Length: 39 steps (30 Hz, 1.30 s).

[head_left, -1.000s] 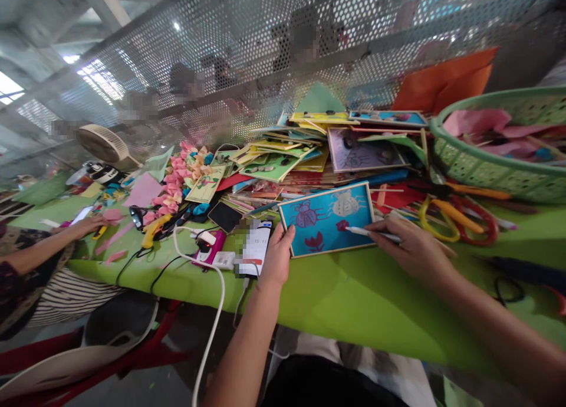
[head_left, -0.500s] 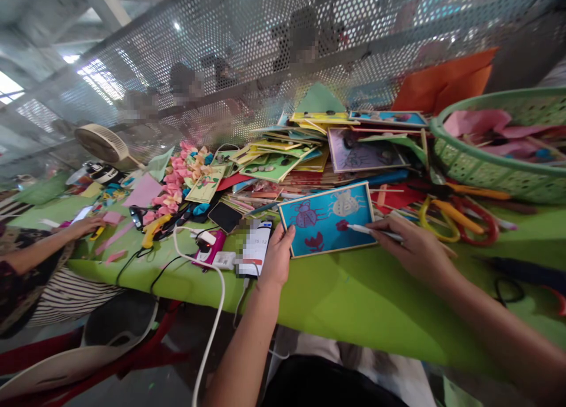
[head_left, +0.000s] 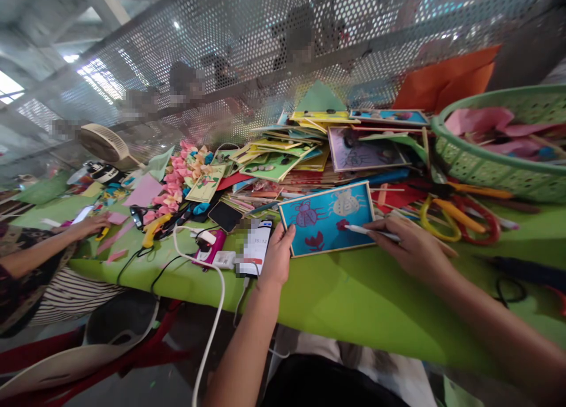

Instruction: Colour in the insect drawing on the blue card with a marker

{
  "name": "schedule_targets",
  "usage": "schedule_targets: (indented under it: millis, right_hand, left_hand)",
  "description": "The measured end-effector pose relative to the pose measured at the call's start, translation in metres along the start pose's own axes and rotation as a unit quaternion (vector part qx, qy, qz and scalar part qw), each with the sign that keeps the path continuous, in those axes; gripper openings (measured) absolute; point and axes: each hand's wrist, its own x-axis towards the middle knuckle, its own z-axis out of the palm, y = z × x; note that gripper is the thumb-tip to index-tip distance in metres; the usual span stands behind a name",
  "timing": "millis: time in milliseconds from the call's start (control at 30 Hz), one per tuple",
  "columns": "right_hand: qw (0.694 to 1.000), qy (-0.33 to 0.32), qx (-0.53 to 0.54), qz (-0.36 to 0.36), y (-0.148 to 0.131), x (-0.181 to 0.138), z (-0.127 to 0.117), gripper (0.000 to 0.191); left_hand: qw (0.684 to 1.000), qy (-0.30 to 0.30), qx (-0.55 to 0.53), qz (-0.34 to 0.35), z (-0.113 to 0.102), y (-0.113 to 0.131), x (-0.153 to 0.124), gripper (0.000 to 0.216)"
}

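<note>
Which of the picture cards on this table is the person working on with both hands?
The blue card with beetle drawings, lying alone at the table's near edge. The left hand steadies its corner and the right hand puts a white pen to it; the others lie piled behind.

- The phone (head_left: 255,249) screen is blurred out; nothing on it can be read
- The right hand (head_left: 413,250) covers the rear of the white pen (head_left: 369,231), so only its front shows
- The green basket (head_left: 495,162) is cut off by the right edge
- The figures behind the perforated metal screen (head_left: 265,53) are blurred and dim
- The co-worker's hand (head_left: 91,224) hides what it holds
</note>
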Motion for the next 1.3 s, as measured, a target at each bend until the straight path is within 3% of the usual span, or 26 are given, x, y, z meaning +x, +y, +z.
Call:
schedule_targets:
  millis: [267,1100,1300]
  right_hand:
    - [1.0,-0.017,0.01,0.015,-0.0023,0.001,-0.0029,0.026]
    - [0.996,0.033,0.05,0.059,0.0017,-0.0036,-0.0031,0.019]
    - [0.998,0.022,0.055,0.037,-0.0033,0.0005,-0.0054,0.017]
  left_hand:
    - [1.0,0.01,0.026,0.003,-0.002,-0.001,0.0004,0.055]
    - [1.0,-0.002,0.018,-0.002,-0.001,-0.0004,0.0003,0.052]
    - [1.0,0.0,0.016,0.001,-0.0001,0.0008,-0.0001,0.05]
